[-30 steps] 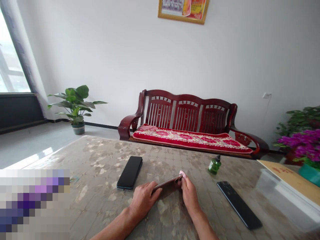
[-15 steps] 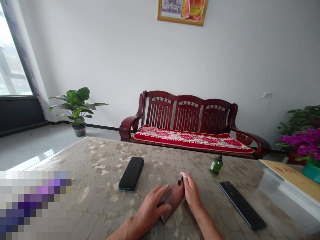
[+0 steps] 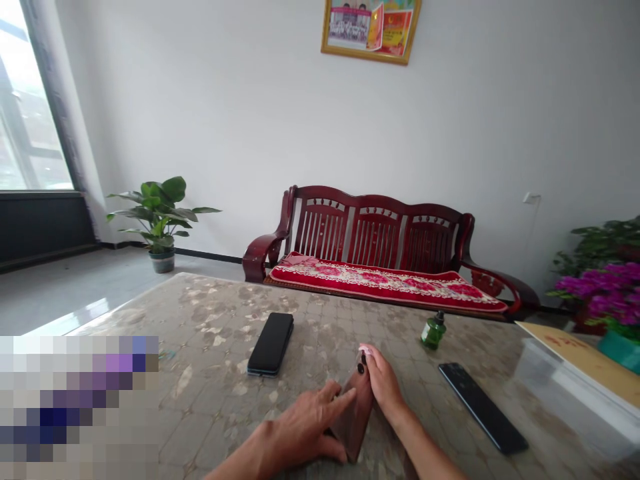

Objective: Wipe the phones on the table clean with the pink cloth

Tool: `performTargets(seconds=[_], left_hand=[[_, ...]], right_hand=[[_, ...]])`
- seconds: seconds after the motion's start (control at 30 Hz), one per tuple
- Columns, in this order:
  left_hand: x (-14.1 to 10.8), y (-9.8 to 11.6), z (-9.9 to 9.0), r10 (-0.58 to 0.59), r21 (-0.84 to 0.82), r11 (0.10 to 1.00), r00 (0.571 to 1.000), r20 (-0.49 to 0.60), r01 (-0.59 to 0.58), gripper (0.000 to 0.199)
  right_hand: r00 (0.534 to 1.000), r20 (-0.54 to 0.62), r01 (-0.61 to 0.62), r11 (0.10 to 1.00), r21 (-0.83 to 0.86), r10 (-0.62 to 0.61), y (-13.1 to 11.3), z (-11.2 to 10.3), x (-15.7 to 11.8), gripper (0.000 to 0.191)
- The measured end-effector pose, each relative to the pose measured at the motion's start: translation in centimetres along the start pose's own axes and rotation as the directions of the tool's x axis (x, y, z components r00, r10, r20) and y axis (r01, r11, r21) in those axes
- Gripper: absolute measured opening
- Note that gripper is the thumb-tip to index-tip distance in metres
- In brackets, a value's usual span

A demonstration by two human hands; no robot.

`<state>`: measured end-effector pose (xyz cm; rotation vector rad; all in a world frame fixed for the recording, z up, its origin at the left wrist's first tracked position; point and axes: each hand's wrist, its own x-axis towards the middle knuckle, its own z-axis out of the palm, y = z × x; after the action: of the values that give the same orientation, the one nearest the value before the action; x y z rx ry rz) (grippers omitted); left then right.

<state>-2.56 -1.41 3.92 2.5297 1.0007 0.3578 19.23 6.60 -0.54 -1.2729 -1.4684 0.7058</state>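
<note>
A thin, see-through pinkish-brown item (image 3: pixel 353 427) with dark round spots near its far end stands tilted on the patterned tablecloth (image 3: pixel 210 387). On its left side lies my left hand (image 3: pixel 313 420), fingers apart, index finger stretched across its surface and thumb near its lower edge. My right hand (image 3: pixel 384 387) is wrapped round the far right end, fingertips by the dark spots. A black phone (image 3: pixel 271 343) lies to the left of the hands. Right of them are a small green bottle (image 3: pixel 433 331) with a black top and a second dark phone (image 3: pixel 481 407).
At the right edge stands a clear plastic box (image 3: pixel 565 393) with a tan sheet (image 3: pixel 575 353) on top, beside purple flowers (image 3: pixel 605 293). Beyond the table is a red wooden bench (image 3: pixel 375 233); a potted plant (image 3: pixel 163 220) stands on the floor at left.
My left hand has shifted right and lower along the see-through item, its index finger now stretched out. The item stands more upright. My right hand still holds its far end.
</note>
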Motion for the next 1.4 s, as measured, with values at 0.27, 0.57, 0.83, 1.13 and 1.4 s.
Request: performTargets(seconds=[0.27,0.57,0.83,1.13,1.4], left_hand=[[0.3,0.9,1.5,-0.044,0.242,0.969,0.999,-0.029,0.050,0.089],[1.4,0.5,1.4,-0.117,0.380,0.918,0.993,-0.016,0.114,0.068],[1.4,0.6,1.3,-0.116,0.333,0.934,0.992,-0.055,0.128,0.066],[1.8,-1.1,3.2,-0.036,0.231,0.971,0.992,-0.125,0.065,0.060],[1.8,-1.1,3.4,-0.022,0.191,0.980,0.990,-0.137,0.048,0.061]], right_hand=[[0.997,0.075,0.018,1.000,-0.001,-0.018,-1.1,2.3,2.2,0.043],[0.989,0.139,0.041,0.999,0.020,-0.043,-1.6,3.7,3.6,0.041],[0.990,0.110,0.089,0.996,0.010,-0.089,-0.9,3.7,3.4,0.038],[0.904,0.242,0.418,0.847,-0.329,-0.352,-2.5,0.7,1.3,0.035],[0.762,0.461,0.636,0.661,-0.399,-0.455,-3.7,-1.8,-3.4,0.036]])
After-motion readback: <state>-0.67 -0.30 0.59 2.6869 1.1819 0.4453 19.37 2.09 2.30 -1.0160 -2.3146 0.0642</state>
